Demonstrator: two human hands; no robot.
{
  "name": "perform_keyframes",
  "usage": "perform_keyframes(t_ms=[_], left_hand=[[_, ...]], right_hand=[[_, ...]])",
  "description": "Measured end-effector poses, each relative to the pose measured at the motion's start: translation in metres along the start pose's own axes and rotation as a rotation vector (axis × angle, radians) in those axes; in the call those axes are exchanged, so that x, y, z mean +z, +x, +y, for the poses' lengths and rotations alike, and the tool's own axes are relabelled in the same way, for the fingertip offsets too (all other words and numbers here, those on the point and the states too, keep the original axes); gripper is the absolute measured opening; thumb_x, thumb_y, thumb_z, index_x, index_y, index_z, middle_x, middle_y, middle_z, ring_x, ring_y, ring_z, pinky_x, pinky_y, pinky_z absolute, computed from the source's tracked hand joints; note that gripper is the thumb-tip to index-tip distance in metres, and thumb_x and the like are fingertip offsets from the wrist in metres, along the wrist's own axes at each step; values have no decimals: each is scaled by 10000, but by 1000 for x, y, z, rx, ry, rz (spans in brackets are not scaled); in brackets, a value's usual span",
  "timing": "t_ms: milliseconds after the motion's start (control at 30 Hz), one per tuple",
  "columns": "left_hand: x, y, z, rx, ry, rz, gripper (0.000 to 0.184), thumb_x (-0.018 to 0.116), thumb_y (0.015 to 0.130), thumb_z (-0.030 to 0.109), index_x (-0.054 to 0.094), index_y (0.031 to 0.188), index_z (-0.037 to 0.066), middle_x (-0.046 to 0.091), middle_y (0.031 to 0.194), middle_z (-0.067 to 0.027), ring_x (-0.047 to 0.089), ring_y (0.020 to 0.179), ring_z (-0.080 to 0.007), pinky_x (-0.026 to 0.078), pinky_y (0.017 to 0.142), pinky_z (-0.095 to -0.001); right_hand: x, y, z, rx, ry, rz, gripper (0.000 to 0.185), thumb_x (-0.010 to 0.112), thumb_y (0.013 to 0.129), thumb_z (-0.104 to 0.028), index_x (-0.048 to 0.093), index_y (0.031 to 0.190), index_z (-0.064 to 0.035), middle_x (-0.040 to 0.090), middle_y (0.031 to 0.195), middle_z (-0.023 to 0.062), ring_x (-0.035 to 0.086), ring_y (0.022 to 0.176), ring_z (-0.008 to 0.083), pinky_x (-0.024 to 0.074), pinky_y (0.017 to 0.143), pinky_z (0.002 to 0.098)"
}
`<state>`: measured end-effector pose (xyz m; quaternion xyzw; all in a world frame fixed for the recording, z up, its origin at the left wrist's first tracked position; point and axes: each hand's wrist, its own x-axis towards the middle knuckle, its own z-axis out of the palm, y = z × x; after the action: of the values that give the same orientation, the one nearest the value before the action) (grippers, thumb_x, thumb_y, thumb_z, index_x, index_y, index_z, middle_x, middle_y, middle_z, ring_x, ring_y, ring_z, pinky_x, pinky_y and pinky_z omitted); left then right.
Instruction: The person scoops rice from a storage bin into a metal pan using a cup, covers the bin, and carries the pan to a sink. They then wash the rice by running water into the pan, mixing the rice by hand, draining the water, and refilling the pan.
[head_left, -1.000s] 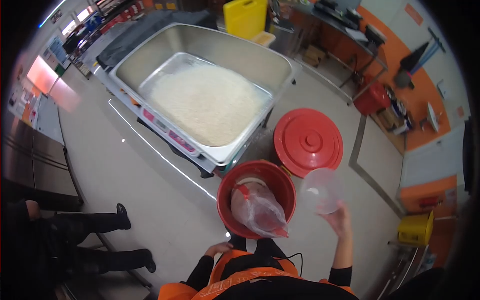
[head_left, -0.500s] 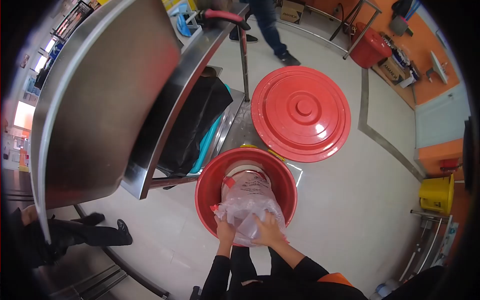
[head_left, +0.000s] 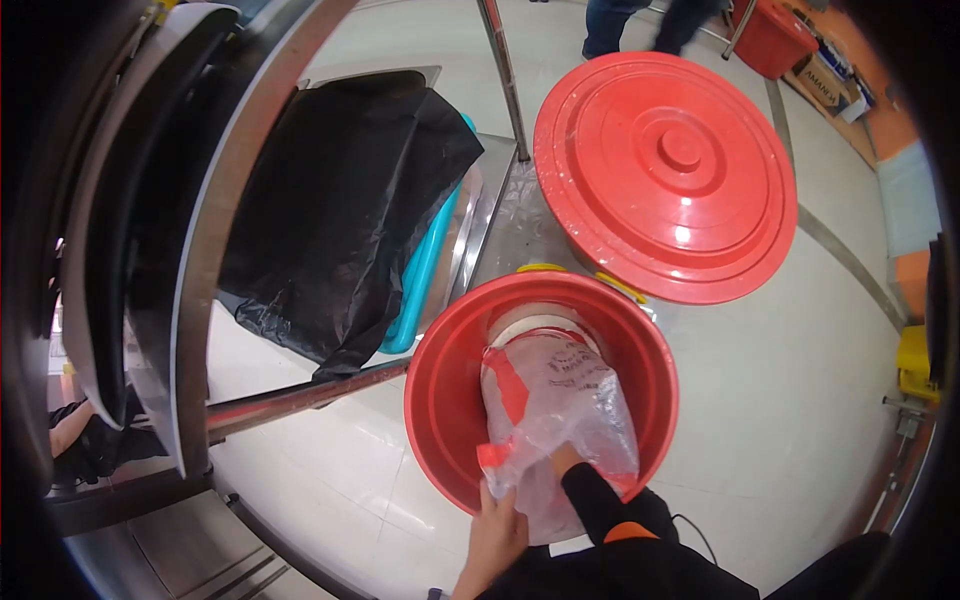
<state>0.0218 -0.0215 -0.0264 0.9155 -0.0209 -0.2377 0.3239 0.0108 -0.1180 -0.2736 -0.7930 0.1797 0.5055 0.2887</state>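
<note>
A clear plastic bag (head_left: pixel 575 385) with red patches and dark print sits inside a red tub (head_left: pixel 432 385). Its mouth faces me and hangs over the near rim. My left hand (head_left: pixel 500 528) pinches the bag's edge at the left, close to a red corner. Into the mouth reaches my right hand (head_left: pixel 566 461); only a bit near the wrist shows, and its fingers are hidden inside. A pale round thing (head_left: pixel 540 322), whose kind I cannot make out, shows behind the bag in the tub.
Just beyond the tub lies a large red lid (head_left: pixel 680 190). To the left, a metal rack (head_left: pixel 195 270) carries a black plastic sheet (head_left: pixel 330 200) over a turquoise container (head_left: pixel 425 275). A person's legs (head_left: pixel 610 22) stand behind the lid. A yellow container (head_left: pixel 915 362) is at far right.
My right hand has gone from gripping the bag's mouth to reaching inside it. My left hand has shifted toward me, holding the edge. My view has moved closer to the tub.
</note>
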Motion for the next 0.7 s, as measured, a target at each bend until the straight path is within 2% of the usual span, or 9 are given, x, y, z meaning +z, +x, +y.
perform_keyframes(t_ms=[133, 167, 267, 367, 467, 700], left_hand=[[25, -13, -37, -60, 64, 35, 435, 536, 629, 50, 474, 1059, 47, 387, 1117, -341, 524, 695, -488, 483, 603, -465], [28, -17, -46, -110, 135, 0, 435, 550, 623, 73, 483, 1052, 43, 400, 1104, -339, 522, 718, -494, 478, 622, -478], [31, -21, -59, -272, 53, -119, 446, 541, 640, 74, 487, 1082, 41, 395, 1113, -343, 509, 793, -505, 465, 665, -489], [24, -8, -47, -174, 71, 15, 520, 526, 660, 53, 435, 1171, 33, 345, 1145, -374, 485, 859, -515, 451, 703, -491], [-11, 12, -17, -77, 88, 127, 499, 513, 669, 23, 405, 1155, 1, 325, 1114, -399, 517, 623, -470, 460, 555, -475], [-26, 21, -8, -104, 96, 73, 571, 494, 657, -1, 366, 1213, -18, 257, 1178, -346, 526, 736, -462, 469, 603, -450]], right_hand=[[26, 31, 13, 22, 92, -47, 847, 698, 552, -518, 428, 1225, -82, 370, 1221, 238, 366, 1121, 366, 341, 922, 417], [33, 37, 16, 25, 118, -60, 842, 697, 554, -520, 433, 1221, -79, 376, 1217, 236, 370, 1120, 360, 342, 921, 413], [40, 39, 25, 23, 186, -94, 828, 692, 562, -526, 447, 1208, -69, 395, 1206, 228, 382, 1114, 342, 346, 918, 401], [33, 28, 34, 17, 275, -118, 816, 687, 569, -531, 461, 1195, -59, 414, 1194, 221, 395, 1109, 325, 350, 914, 388], [14, 9, 41, 10, 374, -151, 804, 682, 577, -537, 476, 1182, -50, 433, 1183, 213, 407, 1103, 307, 354, 911, 376], [-43, -55, 38, -14, 626, -269, 782, 670, 594, -549, 509, 1152, -27, 477, 1156, 196, 437, 1090, 266, 363, 903, 347]])
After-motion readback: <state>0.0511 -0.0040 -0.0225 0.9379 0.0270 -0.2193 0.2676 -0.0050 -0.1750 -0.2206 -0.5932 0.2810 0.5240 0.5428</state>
